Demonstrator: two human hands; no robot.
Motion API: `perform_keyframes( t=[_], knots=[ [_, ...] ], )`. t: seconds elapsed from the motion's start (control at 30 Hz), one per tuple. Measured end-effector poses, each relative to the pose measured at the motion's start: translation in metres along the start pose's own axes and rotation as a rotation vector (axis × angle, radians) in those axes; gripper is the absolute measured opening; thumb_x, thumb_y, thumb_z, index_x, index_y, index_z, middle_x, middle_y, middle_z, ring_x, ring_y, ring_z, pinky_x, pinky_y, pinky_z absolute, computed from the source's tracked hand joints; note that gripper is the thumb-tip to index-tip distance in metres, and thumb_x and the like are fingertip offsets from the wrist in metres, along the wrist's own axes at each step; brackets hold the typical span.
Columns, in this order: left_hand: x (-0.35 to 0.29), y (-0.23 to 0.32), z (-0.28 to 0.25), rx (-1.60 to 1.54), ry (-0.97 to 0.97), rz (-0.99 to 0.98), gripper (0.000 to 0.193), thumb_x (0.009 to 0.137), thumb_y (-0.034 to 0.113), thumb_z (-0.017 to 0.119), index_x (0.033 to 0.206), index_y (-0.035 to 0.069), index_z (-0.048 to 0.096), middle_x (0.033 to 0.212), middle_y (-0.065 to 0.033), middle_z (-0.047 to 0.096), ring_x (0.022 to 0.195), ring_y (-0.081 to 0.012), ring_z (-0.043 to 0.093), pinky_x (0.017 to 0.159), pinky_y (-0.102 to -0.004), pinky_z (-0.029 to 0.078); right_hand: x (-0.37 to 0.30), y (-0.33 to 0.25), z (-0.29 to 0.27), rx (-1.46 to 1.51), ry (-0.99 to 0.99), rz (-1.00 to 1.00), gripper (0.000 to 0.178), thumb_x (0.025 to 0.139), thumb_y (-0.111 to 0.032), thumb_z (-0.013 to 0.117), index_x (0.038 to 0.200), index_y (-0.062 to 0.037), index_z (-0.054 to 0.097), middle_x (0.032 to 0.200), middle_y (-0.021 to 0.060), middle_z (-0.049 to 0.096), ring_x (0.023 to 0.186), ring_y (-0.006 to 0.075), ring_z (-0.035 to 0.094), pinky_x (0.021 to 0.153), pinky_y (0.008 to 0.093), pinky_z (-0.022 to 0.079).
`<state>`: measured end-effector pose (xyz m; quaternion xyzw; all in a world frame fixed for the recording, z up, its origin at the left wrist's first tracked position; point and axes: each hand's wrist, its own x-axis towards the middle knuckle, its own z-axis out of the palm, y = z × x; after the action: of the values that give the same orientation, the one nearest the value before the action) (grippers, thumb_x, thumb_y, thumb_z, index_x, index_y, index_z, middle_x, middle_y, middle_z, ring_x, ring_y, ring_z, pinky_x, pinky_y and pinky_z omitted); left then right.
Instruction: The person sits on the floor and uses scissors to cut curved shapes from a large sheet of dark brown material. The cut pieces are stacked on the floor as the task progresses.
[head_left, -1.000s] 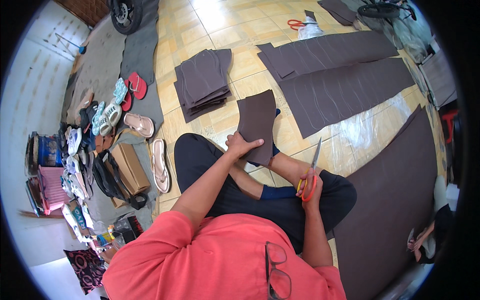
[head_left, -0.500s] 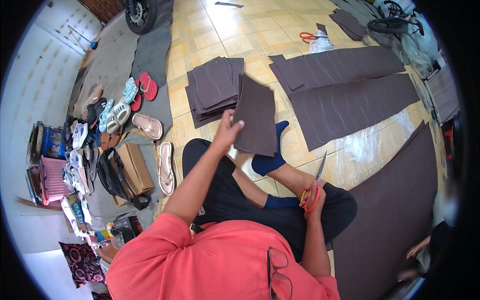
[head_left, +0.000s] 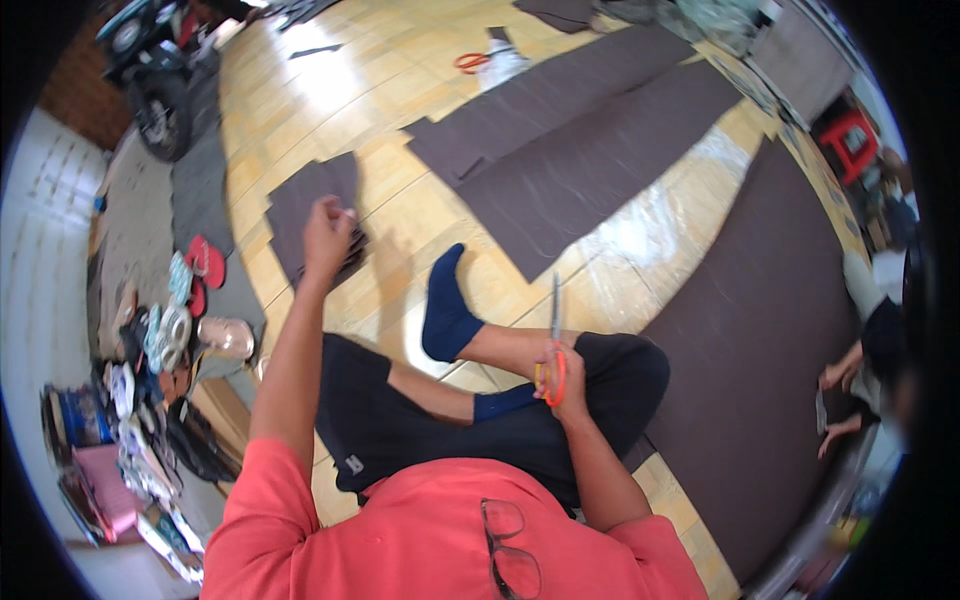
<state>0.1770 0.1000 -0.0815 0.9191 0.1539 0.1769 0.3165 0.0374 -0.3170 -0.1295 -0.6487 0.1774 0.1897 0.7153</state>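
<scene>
My left hand is over a stack of dark brown cut sheets on the tiled floor at the left. Its fingers look loosely bent and apart, slightly blurred, and no sheet shows in them. By my bent knee, my right hand is closed round the scissors, whose handles are orange and yellow. Their blades point away from me. Ahead to the right lie long brown sheets with pale curved lines drawn on them.
A large brown sheet covers the floor at my right, where another person's hands touch its edge. Orange-handled scissors lie beyond, beside clear plastic. Footwear crowds the left side, and a motorbike stands at the far left.
The brown sheets that my left hand held up are out of it, and the hand is now over the stack. The view has swung to the right. My right hand still grips the scissors.
</scene>
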Motion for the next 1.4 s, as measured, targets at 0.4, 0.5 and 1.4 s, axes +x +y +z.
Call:
perform_keyframes(
  t=[0.4,0.5,1.4],
  knots=[
    [-0.112,0.148,0.273,-0.984,-0.510,-1.211,0.043,0.088,0.032,0.069,0.107,0.000,0.048,0.095,-0.0139,0.052,0.069,-0.0217,0.058,0.050,-0.0320,0.050,0.001,-0.005,-0.006,0.047,-0.027,-0.065,0.041,0.095,-0.042,0.057,0.083,-0.0022,0.056,0.057,0.0025,0.052,0.041,0.0095,0.050,0.037,0.0234,0.042],
    [-0.101,0.137,0.290,-1.185,-0.622,-1.206,0.031,0.090,0.026,0.064,0.097,-0.001,0.051,0.087,-0.0129,0.056,0.066,-0.0227,0.061,0.052,-0.0305,0.053,0.006,0.000,-0.009,0.081,-0.012,-0.078,0.041,0.096,-0.041,0.056,0.083,-0.0014,0.056,0.056,0.0026,0.052,0.040,0.0097,0.050,0.038,0.0234,0.042],
    [-0.214,-0.042,-0.129,-0.828,-0.330,-0.718,0.045,0.088,0.006,0.053,0.132,-0.003,0.043,0.117,-0.0205,0.061,0.101,-0.0292,0.065,0.088,-0.0383,0.055,0.000,-0.002,0.018,-0.187,0.019,-0.091,0.036,0.100,-0.034,0.050,0.085,-0.0022,0.056,0.054,0.0006,0.046,0.038,0.0076,0.044,0.036,0.0223,0.040]
  ],
)
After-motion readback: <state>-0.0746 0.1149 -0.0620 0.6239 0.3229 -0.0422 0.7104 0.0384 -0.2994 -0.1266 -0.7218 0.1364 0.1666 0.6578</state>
